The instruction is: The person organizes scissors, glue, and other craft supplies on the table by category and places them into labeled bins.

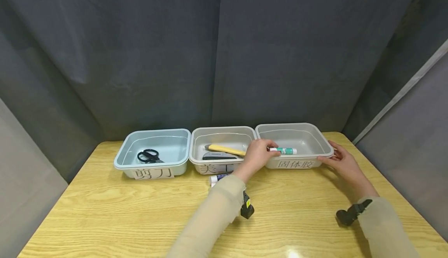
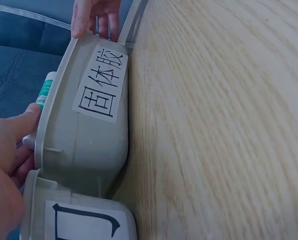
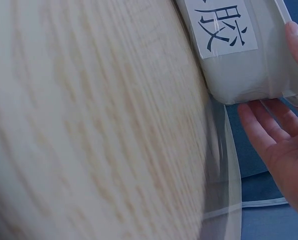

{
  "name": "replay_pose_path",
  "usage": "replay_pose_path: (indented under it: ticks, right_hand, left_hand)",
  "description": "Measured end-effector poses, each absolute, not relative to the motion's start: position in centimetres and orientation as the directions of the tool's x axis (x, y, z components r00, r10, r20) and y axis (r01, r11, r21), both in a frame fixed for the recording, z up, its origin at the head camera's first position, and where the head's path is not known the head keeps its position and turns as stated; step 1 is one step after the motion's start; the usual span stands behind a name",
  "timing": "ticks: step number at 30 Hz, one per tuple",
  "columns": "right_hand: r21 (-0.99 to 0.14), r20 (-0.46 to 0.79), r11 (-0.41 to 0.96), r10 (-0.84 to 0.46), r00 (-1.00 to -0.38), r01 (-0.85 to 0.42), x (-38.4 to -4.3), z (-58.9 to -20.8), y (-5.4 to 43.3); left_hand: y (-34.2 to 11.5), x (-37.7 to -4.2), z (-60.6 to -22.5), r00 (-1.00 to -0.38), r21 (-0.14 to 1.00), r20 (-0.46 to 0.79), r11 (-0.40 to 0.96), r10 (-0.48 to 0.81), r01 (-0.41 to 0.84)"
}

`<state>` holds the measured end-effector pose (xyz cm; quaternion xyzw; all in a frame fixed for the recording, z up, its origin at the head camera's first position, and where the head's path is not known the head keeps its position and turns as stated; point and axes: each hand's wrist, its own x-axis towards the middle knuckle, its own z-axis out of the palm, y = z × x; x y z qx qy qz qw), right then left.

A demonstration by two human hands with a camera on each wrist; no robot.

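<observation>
My left hand (image 1: 258,155) pinches a green-and-white glue stick (image 1: 285,151) over the front rim of the right-hand grey bin (image 1: 294,164). In the left wrist view the glue stick (image 2: 45,92) sticks up past the rim beside my thumb. My right hand (image 1: 344,164) holds that bin's right end, thumb on the rim and fingers around the outer side; the right wrist view shows the fingers (image 3: 271,125) against the end wall. A paper label with black characters (image 2: 101,82) is on the bin's front.
The middle grey bin (image 1: 199,133) holds a yellow-handled cutter and a grey one. Black-handled scissors (image 1: 149,156) lie in the light blue bin (image 1: 122,158) on the left. Another white-capped stick (image 1: 214,179) lies on the table (image 1: 140,219) by my left forearm. Dark curtains stand behind.
</observation>
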<state>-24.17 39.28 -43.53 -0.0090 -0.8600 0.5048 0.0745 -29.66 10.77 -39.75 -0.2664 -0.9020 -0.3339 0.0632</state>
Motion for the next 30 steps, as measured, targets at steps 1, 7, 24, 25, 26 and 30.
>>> replay_pose_path:
  ticks: [1,7,24,25,26,30]
  right_hand:
    - [-0.872,0.118,0.487,0.093,-0.989,-0.058,-24.22,-43.59,39.31]
    - [-0.874,0.108,0.485,0.101,-0.989,-0.046,-24.38,-43.77,39.46]
    - [-0.875,0.098,0.483,0.101,-0.990,-0.037,-24.28,-43.89,39.58]
    - [-0.876,0.098,0.481,0.099,-0.990,-0.039,-24.29,-43.91,39.57]
    - [-0.877,0.099,0.480,0.099,-0.990,-0.040,-24.32,-43.94,39.57]
    - [-0.877,0.107,0.477,0.096,-0.990,-0.048,-24.40,-44.06,39.56]
  left_hand:
    - [10.78,-29.62,-39.71,-0.848,0.554,0.296,0.644,0.440,0.527]
    - [10.80,-29.67,-39.75,-0.839,0.523,0.308,0.657,0.448,0.543]
    - [10.24,-29.24,-39.70,-0.819,0.539,0.298,0.622,0.490,0.568]
    - [10.23,-29.26,-39.72,-0.819,0.542,0.299,0.620,0.489,0.568]
    - [10.21,-29.24,-39.72,-0.819,0.545,0.298,0.617,0.491,0.568]
    - [9.90,-29.09,-39.67,-0.808,0.563,0.301,0.590,0.506,0.579]
